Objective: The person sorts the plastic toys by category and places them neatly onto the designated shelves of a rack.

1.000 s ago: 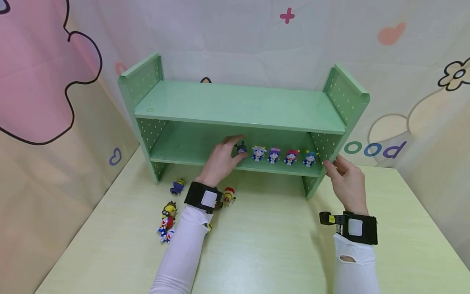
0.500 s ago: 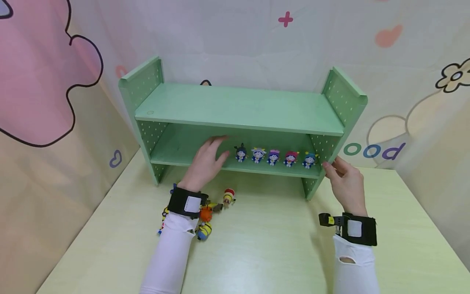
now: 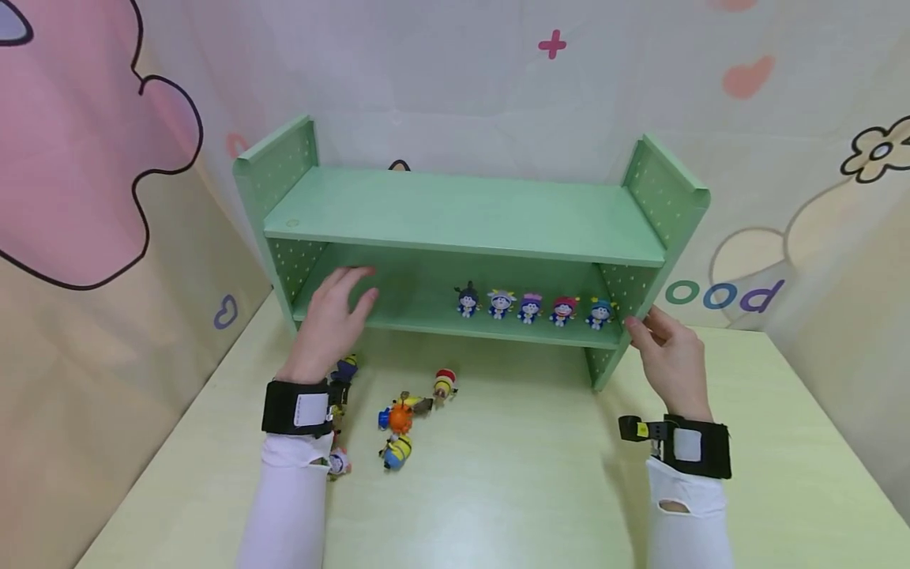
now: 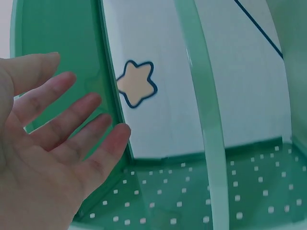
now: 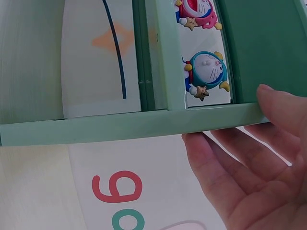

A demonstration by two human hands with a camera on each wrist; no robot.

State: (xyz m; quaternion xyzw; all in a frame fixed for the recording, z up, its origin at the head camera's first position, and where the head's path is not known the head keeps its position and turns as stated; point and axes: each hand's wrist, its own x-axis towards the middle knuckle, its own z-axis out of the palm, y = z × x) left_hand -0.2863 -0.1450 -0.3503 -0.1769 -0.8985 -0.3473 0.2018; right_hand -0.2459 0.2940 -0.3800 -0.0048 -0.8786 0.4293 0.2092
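Note:
My left hand [image 3: 330, 324] is held in front of the left part of a green shelf [image 3: 455, 209], its fingers parted and nothing between them. In the left wrist view the empty left hand [image 4: 62, 139] shows its relaxed fingers before the shelf. With thumb and fingers on either side, my right hand [image 3: 671, 359] grips the front edge of the dotted right side panel [image 5: 134, 127]. Several small blue-and-white figurines stand in a row on the lower board, from a dark-hooded figurine [image 3: 467, 300] to a figurine in a teal hood [image 3: 599, 313] by the right panel.
Below the shelf, more toy figurines lie on the pale table [image 3: 512, 474]: a red-capped yellow figurine [image 3: 445, 384], an orange figurine [image 3: 400, 418] and a yellow-and-blue figurine [image 3: 396, 452]. Others are partly hidden by my left wrist. A printed cloth [image 3: 455, 79] hangs behind.
My left hand has let go of the dark-hooded figurine, which stays standing on the lower board, and has moved left. The right hand keeps its place on the side panel.

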